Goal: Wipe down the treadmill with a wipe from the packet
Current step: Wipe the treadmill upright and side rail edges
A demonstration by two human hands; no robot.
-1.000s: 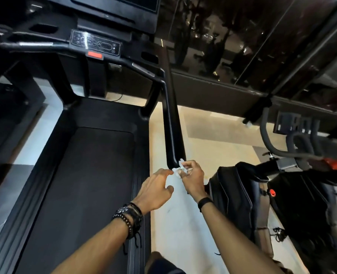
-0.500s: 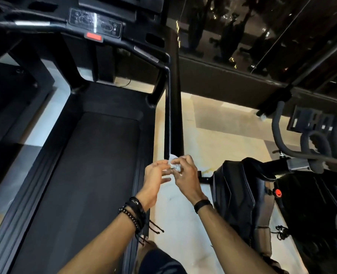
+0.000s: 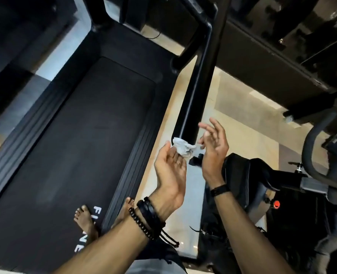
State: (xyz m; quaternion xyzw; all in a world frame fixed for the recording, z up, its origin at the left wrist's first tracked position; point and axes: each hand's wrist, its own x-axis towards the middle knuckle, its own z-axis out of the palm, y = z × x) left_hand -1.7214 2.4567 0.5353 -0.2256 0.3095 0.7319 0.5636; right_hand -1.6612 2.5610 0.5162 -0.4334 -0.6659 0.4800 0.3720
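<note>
Both your hands have opened since a moment ago: your left hand (image 3: 170, 171) cradles the crumpled wipe (image 3: 183, 148) at the handrail (image 3: 193, 99) end, your right hand (image 3: 213, 147) spread at three o'clock. Wiping is underway; next, regrip and rub toward twelve.

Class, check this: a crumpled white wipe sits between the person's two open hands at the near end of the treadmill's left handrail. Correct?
Not quite. The head view shows the wipe between the left hand and right hand at the near end of the right handrail, not the left. The rest stands.
</note>
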